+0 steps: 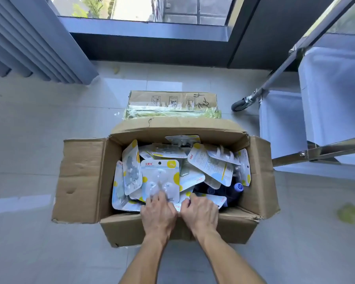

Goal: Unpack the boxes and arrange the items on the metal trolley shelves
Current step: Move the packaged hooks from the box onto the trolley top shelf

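Head view, looking down at an open cardboard box [82, 181] on the tiled floor [25, 124], its flaps folded outward. The box is filled with a loose pile of carded hook packs [211, 167], white with yellow dots, overlapping at many angles; a dark bottle with a blue cap [238, 187] lies among them at the right. The left hand [158, 214] grips the near edge of the uppermost pack [160, 177], fingers curled over it. The right hand [200, 212], just beside the left, is curled onto packs at the near wall; exactly which one it grasps cannot be told. A second, taped box [172, 101] lies behind the first. The metal trolley [320, 150], one caster [239, 104] visible, stands to the right.
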